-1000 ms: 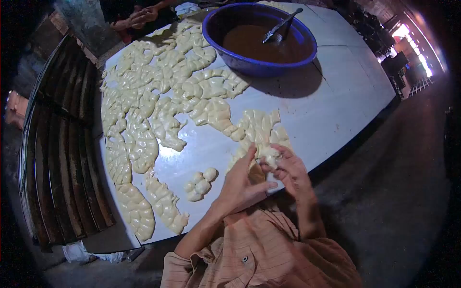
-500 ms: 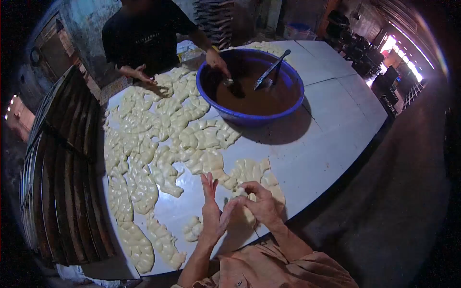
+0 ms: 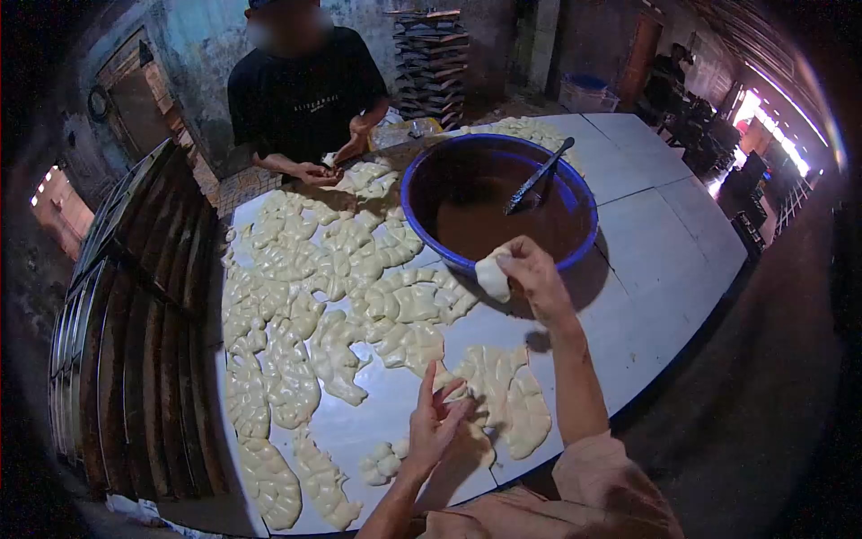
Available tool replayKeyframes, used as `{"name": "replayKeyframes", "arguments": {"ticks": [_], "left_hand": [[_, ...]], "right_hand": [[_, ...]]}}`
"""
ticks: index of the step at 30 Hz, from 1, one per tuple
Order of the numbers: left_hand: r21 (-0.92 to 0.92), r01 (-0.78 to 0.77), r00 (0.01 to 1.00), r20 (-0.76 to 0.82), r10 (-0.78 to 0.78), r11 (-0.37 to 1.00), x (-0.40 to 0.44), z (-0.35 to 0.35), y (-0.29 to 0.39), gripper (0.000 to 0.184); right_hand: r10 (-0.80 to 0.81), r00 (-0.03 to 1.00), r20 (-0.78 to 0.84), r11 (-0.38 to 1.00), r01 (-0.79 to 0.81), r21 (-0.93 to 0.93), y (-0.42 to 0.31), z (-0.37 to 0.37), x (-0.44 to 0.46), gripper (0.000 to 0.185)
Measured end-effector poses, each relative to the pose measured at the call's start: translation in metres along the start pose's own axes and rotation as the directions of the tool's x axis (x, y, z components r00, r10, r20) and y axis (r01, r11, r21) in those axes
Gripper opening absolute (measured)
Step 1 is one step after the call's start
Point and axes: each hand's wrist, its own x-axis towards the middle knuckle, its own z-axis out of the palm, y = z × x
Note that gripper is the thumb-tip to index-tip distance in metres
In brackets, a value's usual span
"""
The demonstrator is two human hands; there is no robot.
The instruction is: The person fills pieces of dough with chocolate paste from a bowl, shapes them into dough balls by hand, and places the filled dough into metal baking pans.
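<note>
I have two bare hands in front of me. The left hand (image 3: pixel 435 422) is low over the near side of the table, fingers loosely spread; a pale bit shows behind them, and I can't quite tell from here whether it touches the palm. The right hand (image 3: pixel 536 271) reaches further out, fingertips pinching one dough piece (image 3: pixel 493 278) in the air just in front of the basin's near rim. That piece is soft, whitish and smooth, drooping from the grip.

By the left wrist I count one clump of small dough balls (image 3: pixel 382 463), pressed together. Past it the dough slabs (image 3: pixel 346 269) cover much of the table's left half, glossy, cream-coloured, lumpy and run together, so I can't count them.

The table (image 3: pixel 669 238) is white, with thin seams between its panels. On it stands one blue basin (image 3: pixel 588 229) of brown liquid, a single dark utensil (image 3: pixel 543 175) leaning inside. To the left I see dark ridged trays (image 3: pixel 135 395) propped on edge.

Across the table one co-worker (image 3: pixel 310 99) in a black shirt holds a small pale piece between two hands. Behind, one tall tray stack (image 3: pixel 431 67) stands near a stained wall (image 3: pixel 202 54).
</note>
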Motion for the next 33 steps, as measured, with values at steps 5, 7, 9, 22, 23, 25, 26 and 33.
{"name": "replayKeyframes", "arguments": {"ticks": [5,7,9,22,23,25,26,33], "left_hand": [[0.153,0.124,0.99,-0.089,-0.111,0.98,-0.019,-0.037,0.009,0.06],[0.178,0.162,0.983,-0.113,-0.143,0.971,-0.024,-0.04,0.016,0.056],[0.249,0.211,0.977,-0.08,-0.197,0.945,-0.027,-0.038,0.026,0.051],[-0.209,0.131,0.991,0.012,-0.132,0.969,0.046,-0.003,0.032,0.047],[-0.337,0.113,0.992,-0.012,-0.124,0.935,0.052,0.002,0.036,0.047],[-0.521,0.113,0.983,-0.066,-0.172,0.846,0.053,0.003,0.028,0.046],[-0.566,0.124,0.984,-0.037,-0.176,0.815,0.051,-0.007,0.021,0.041],[-0.387,0.035,0.914,-0.359,-0.186,0.922,0.009,-0.066,0.015,0.03]], "right_hand": [[0.194,0.967,0.168,0.702,-0.017,-0.712,0.045,-0.061,0.11,0.019],[0.258,0.916,0.308,0.412,0.184,-0.892,0.071,-0.07,0.127,0.028],[0.402,0.854,0.331,0.288,0.225,-0.931,0.082,-0.066,0.133,0.038],[0.187,0.935,0.302,0.933,-0.266,0.244,0.025,0.024,0.031,0.016],[0.204,0.922,0.328,0.911,-0.302,0.283,0.029,0.039,0.015,0.016],[0.207,0.94,0.272,0.873,-0.303,0.382,0.05,0.065,-0.01,0.023],[0.185,0.942,0.279,0.854,-0.294,0.43,0.064,0.076,-0.02,0.022],[0.245,0.925,0.29,0.963,-0.267,0.038,0.084,0.115,-0.087,0.041]]}}
